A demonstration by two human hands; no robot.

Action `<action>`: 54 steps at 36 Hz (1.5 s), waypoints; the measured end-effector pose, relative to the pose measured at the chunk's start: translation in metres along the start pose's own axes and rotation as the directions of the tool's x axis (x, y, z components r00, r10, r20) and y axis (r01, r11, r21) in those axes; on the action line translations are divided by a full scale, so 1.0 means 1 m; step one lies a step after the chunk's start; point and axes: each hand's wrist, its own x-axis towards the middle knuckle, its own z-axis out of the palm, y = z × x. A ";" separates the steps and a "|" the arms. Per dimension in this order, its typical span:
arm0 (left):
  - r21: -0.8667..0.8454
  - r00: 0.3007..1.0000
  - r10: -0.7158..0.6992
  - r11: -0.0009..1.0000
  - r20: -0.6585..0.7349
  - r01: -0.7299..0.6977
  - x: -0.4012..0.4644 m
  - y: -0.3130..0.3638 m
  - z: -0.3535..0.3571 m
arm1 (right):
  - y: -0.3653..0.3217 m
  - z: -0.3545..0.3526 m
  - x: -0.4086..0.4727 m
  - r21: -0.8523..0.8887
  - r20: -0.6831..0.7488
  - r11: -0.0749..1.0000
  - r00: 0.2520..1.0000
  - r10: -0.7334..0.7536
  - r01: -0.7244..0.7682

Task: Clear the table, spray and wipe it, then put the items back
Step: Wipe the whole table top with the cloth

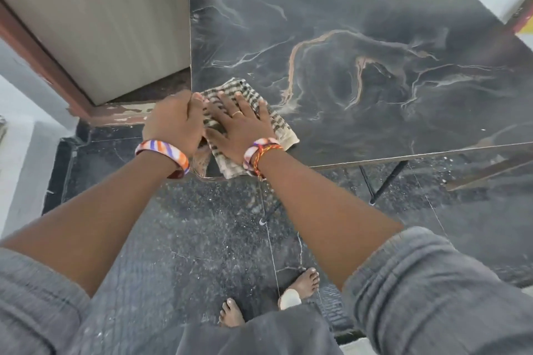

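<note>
I keep my right hand (pixel 239 124) spread flat on the checked cloth (pixel 248 121) and press evenly, sweeping outward from this near-left corner of the bench (pixel 375 66). My left hand (pixel 174 121) curls round the cloth's edge, bunching it. The cloth looks thin, rumpled, beige with dark checks, overhanging the corner slightly.

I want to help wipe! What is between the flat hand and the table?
The checkered cloth lies there. In the head view, the right hand presses flat on it, and it rests on the dark marbled table near the corner.
</note>
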 end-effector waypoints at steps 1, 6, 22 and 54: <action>0.017 1.000 0.003 1.000 0.005 -0.004 0.001 -0.001 0.000 | 0.005 -0.003 0.011 -0.002 0.002 1.000 1.000 0.015 -0.015; 0.062 0.997 0.071 0.995 0.025 -0.073 0.006 0.007 0.004 | 0.062 -0.022 0.048 0.081 -0.017 0.974 0.976 0.215 -0.213; 0.060 0.919 0.250 0.958 0.304 -0.280 0.015 0.081 0.064 | 0.281 -0.048 -0.097 0.279 -0.105 0.362 0.346 0.932 -0.889; -0.059 0.782 0.469 0.869 0.410 -0.490 0.019 0.252 0.163 | 0.358 -0.052 -0.147 0.698 -0.119 0.242 0.224 0.967 -0.674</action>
